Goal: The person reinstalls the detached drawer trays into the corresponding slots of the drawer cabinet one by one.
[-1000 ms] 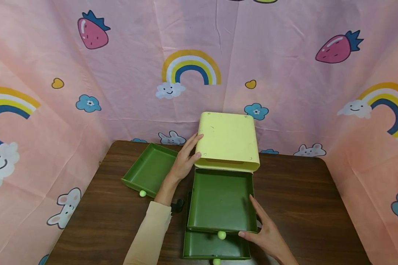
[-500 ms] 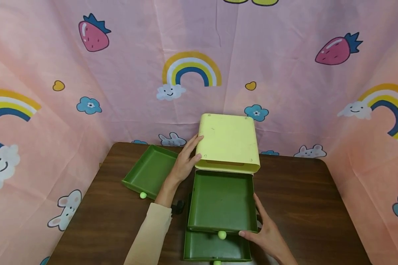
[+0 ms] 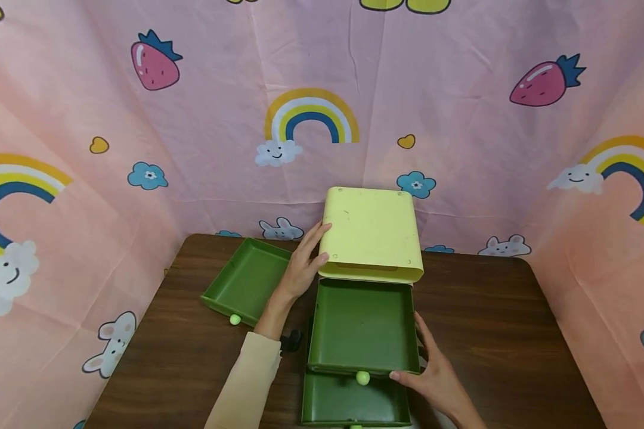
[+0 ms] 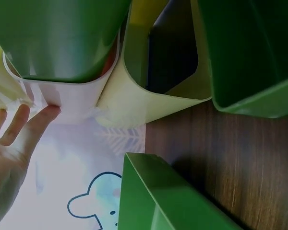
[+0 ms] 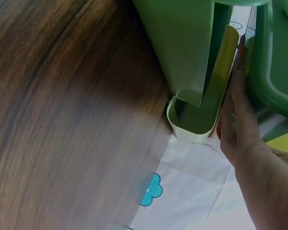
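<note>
A pale yellow drawer-box shell [image 3: 370, 229] stands on top of a stack at the back of the table, its front opening without a drawer. My left hand [image 3: 300, 271] rests against its left side. In the left wrist view its fingers [image 4: 38, 125], nearly straight, touch the stack near a whitish shell [image 4: 77, 98]. The upper green drawer [image 3: 364, 328] sticks far out of that shell. My right hand [image 3: 434, 378] holds its front right corner, thumb on the front face, fingers along the right side. Below, another green drawer [image 3: 354, 402] is pulled out of a lower yellow shell [image 5: 194, 132].
Left of the stack, a third green drawer [image 3: 249, 283] with a round light-green knob [image 3: 235, 320] lies on the dark wooden table [image 3: 494, 333]. A printed pink cloth [image 3: 220, 119] hangs behind and at both sides.
My right fingers have shifted from the drawer's right rim to its outer side. The head view has tilted slightly. My left hand and the drawers keep their places.
</note>
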`<action>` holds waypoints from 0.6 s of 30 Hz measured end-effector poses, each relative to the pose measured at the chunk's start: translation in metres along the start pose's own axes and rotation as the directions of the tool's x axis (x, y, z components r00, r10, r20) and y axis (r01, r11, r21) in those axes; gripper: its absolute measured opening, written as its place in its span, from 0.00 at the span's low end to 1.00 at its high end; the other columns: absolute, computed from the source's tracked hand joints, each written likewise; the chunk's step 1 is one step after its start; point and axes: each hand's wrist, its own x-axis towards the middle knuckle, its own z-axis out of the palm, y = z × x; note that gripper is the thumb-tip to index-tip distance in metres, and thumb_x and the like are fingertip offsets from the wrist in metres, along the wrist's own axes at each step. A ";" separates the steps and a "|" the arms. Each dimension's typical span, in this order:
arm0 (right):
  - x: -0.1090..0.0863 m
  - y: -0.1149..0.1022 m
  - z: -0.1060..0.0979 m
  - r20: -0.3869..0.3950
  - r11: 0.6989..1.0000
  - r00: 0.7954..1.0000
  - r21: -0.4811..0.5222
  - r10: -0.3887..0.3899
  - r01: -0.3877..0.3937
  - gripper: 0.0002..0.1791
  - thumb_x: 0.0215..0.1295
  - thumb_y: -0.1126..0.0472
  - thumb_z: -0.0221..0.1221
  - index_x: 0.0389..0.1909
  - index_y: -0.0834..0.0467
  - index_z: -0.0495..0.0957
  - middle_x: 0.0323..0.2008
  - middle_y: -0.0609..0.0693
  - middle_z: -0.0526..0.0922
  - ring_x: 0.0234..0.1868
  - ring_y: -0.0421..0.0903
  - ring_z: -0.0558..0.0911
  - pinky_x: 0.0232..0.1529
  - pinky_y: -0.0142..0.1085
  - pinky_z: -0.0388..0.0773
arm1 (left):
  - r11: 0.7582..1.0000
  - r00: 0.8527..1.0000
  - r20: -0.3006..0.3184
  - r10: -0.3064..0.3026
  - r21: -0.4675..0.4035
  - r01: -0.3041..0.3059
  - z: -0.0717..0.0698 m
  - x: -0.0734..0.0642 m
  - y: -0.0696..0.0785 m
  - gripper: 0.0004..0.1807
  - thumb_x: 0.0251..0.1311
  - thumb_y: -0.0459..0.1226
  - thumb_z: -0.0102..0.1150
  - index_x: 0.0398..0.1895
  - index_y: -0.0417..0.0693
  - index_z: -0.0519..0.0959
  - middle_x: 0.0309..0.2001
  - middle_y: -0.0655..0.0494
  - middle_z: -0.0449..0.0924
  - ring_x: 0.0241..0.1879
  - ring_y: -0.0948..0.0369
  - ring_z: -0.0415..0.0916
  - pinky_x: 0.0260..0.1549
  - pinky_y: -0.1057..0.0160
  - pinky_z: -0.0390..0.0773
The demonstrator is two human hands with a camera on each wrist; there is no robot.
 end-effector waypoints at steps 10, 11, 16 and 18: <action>0.003 -0.002 -0.001 0.002 0.999 0.999 0.038 0.038 -0.038 0.65 0.49 0.49 0.77 0.80 0.42 0.43 0.77 0.61 0.51 0.66 0.73 0.64 0.52 0.61 0.73 | 0.998 0.999 0.033 -0.042 -0.034 0.043 -0.008 0.000 0.036 0.31 0.74 0.39 0.51 0.76 0.39 0.59 0.76 0.36 0.48 0.75 0.44 0.49 0.66 0.37 0.56; 0.004 -0.002 -0.001 0.001 0.998 0.999 0.038 0.039 -0.039 0.64 0.49 0.49 0.77 0.80 0.42 0.43 0.77 0.61 0.51 0.66 0.73 0.64 0.51 0.61 0.74 | 0.998 0.998 0.032 -0.048 -0.030 0.049 -0.008 0.000 0.040 0.31 0.74 0.40 0.51 0.75 0.38 0.59 0.76 0.35 0.49 0.75 0.43 0.49 0.66 0.37 0.56; 0.007 -0.003 -0.001 -0.005 0.999 0.999 0.043 0.031 -0.031 0.64 0.49 0.50 0.77 0.80 0.43 0.43 0.76 0.61 0.52 0.65 0.73 0.66 0.49 0.57 0.76 | 0.998 0.998 0.030 -0.064 -0.019 0.064 -0.009 -0.001 0.040 0.31 0.74 0.40 0.50 0.76 0.38 0.59 0.76 0.34 0.48 0.75 0.42 0.49 0.65 0.38 0.58; 0.008 -0.002 0.000 -0.010 0.999 1.000 0.041 0.023 -0.022 0.64 0.49 0.50 0.77 0.80 0.42 0.44 0.76 0.60 0.53 0.65 0.72 0.66 0.48 0.56 0.77 | 0.997 0.997 0.035 -0.068 -0.022 0.069 -0.009 -0.001 0.036 0.31 0.74 0.38 0.50 0.76 0.39 0.59 0.76 0.34 0.47 0.75 0.42 0.48 0.65 0.37 0.57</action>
